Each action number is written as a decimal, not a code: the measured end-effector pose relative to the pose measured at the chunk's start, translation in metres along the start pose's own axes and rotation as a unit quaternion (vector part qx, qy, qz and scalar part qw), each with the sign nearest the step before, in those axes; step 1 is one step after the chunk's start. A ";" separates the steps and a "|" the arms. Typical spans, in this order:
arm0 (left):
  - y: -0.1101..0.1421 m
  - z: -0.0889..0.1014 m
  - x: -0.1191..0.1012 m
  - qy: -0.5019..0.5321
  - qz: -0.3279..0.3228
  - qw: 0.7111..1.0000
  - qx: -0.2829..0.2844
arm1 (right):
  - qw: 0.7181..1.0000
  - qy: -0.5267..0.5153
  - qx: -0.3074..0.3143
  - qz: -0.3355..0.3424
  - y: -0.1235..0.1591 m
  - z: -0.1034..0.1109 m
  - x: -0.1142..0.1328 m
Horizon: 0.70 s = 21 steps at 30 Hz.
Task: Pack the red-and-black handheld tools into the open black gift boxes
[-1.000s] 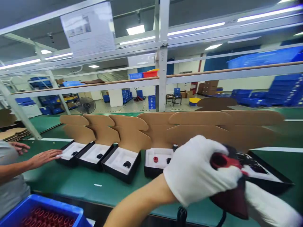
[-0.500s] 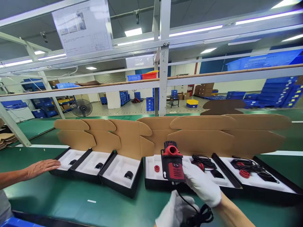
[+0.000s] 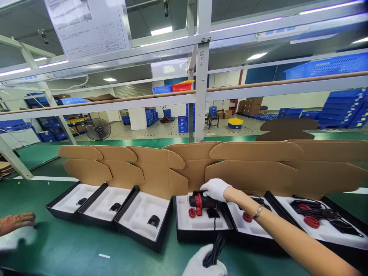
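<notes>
My right hand [image 3: 215, 189], in a white glove, is closed on a red and black device [image 3: 200, 201] and holds it down in the white insert of an open black box [image 3: 201, 226] at the middle of the row. A red ring [image 3: 191, 213] lies in the same insert. My left hand [image 3: 204, 265], also gloved, is at the bottom edge and grips the bundled black cord [image 3: 214, 251] that runs up to the device.
Several open black boxes with brown cardboard lids [image 3: 161, 168] stand in a row on the green bench [image 3: 86, 245]. The boxes at right hold red parts and black cords [image 3: 312, 214]. Another person's hand [image 3: 15, 221] rests at the far left. A metal post [image 3: 201, 73] rises behind.
My right hand has carried the red and black device forward and laid it into the middle box. The other person's hand has drawn back from the leftmost box.
</notes>
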State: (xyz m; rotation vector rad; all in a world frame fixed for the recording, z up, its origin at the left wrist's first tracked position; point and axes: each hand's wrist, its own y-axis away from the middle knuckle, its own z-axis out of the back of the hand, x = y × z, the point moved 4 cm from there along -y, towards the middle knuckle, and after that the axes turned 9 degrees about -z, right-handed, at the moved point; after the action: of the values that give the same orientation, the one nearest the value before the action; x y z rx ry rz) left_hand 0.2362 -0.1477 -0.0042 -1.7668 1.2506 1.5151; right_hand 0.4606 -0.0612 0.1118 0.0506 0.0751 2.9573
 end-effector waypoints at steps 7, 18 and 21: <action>0.000 0.026 -0.020 -0.006 -0.044 0.992 -0.118 | 0.997 0.028 0.068 0.007 -0.033 -0.021 0.003; -0.013 0.058 -0.125 -0.401 -0.135 0.900 -0.106 | 0.990 -0.125 0.064 0.004 0.006 -0.003 0.005; -0.033 0.056 -0.169 -0.570 -0.228 0.782 -0.102 | 0.924 -0.373 0.071 0.040 0.027 0.015 0.014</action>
State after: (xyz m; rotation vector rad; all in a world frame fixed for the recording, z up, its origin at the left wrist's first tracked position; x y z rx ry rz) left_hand 0.2439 -0.0315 0.1351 -0.7681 0.0324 1.9098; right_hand 0.4430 -0.0843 0.1287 1.2006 0.1800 2.7831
